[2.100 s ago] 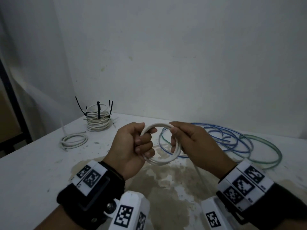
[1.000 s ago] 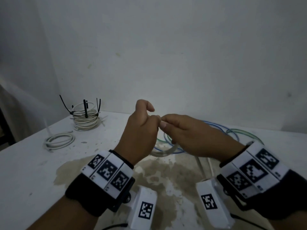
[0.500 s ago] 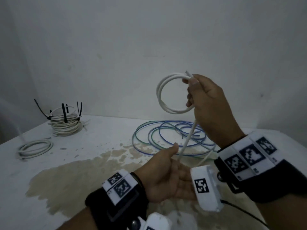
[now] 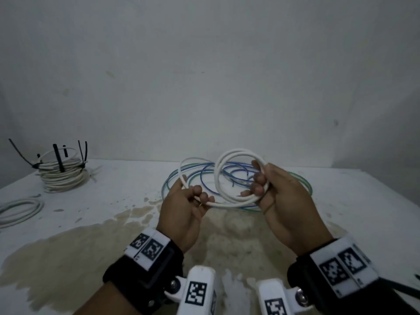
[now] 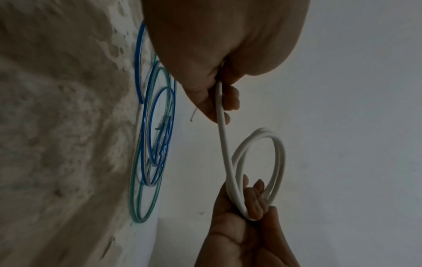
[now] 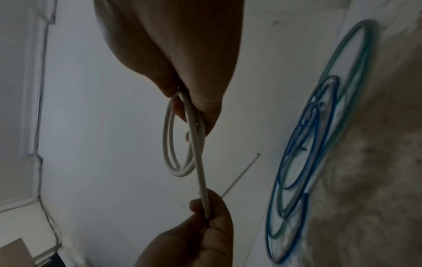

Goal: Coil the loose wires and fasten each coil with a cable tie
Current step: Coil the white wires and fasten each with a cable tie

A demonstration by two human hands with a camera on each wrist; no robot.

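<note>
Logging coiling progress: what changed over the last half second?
The right hand lowered the white coil from head height toward the table. The left hand, then open beneath the tail, now grips it. Tied coils and blue-green wires stayed put.

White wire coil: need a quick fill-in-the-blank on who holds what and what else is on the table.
1. The white wire coil is gripped by the ____ hand.
2. The left hand pinches the wire's loose ____.
3. The stacked white coils at far left are fastened with ____ cable ties.
4. Blue and ____ wires lie loose on the table.

Missing: right; end; black; green
</note>
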